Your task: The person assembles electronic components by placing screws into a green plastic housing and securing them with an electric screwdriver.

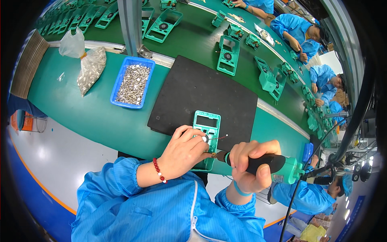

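Note:
A green plastic housing [212, 131] with a rectangular window lies at the near edge of a black mat [201, 88], partly overhanging it. My left hand [182, 154], with a red bead bracelet, is closed over the housing's left side. Beside its fingers shows a dark round part with a white spot [205, 138]; a thin wire with a small plug [222, 137] sticks out to the right. My right hand [252, 165] grips a green and black electric screwdriver [287, 170] held nearly level. Its tip meets the housing beside my left fingertips, which hide the exact contact.
A blue bin of small metal screws [133, 85] and a tied clear bag of small parts [92, 68] stand left on the green bench. Beyond runs a conveyor [193, 44] carrying several green housings [228, 56]. Co-workers in blue sit along the right; a dark cable [291, 201] hangs near the screwdriver.

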Tool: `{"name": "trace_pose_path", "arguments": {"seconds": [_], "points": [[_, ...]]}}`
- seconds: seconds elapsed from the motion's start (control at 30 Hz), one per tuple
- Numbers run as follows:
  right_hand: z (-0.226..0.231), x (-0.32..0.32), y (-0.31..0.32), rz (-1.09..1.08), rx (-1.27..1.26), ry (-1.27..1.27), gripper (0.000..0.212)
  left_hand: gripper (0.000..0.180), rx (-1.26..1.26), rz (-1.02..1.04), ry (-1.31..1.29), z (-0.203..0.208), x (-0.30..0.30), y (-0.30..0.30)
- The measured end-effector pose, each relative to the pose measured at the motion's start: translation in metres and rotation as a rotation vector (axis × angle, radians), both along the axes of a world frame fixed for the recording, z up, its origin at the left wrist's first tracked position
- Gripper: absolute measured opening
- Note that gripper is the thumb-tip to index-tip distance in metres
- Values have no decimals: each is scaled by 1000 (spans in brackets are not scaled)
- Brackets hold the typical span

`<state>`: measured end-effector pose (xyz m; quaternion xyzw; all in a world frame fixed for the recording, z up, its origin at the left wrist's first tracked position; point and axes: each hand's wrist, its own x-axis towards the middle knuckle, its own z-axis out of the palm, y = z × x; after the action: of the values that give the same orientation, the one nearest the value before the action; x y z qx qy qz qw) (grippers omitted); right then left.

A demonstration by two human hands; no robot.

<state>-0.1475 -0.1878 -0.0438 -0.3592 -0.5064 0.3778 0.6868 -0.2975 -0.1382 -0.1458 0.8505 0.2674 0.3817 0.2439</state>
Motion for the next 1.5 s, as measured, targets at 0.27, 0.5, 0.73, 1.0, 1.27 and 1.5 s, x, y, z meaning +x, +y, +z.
{"name": "trace_pose_path", "arguments": {"seconds": [0.27, 0.5, 0.73, 1.0, 1.27, 1.5], "points": [[2, -9, -3, -3, 1, -52, 39, 24, -8, -54, -26, -5, -2, -4], [-13, 0, 1, -126, 17, -164, 38, 40, -41, 0, 66, 6, -7, 4], [-32, 4, 10, -124, 21, -150, 37, 41, 83, -6, 208, -14, -12, -1], [-41, 4, 12, -109, 3, -137, 36, 36, 70, 0, 222, -18, -9, -2], [-46, 5, 15, -96, 7, -155, 34, 36, 54, 2, 222, -17, -9, -1], [-51, 4, 17, -99, 28, -204, 33, 37, 53, -11, 213, -19, -9, -1]]}}
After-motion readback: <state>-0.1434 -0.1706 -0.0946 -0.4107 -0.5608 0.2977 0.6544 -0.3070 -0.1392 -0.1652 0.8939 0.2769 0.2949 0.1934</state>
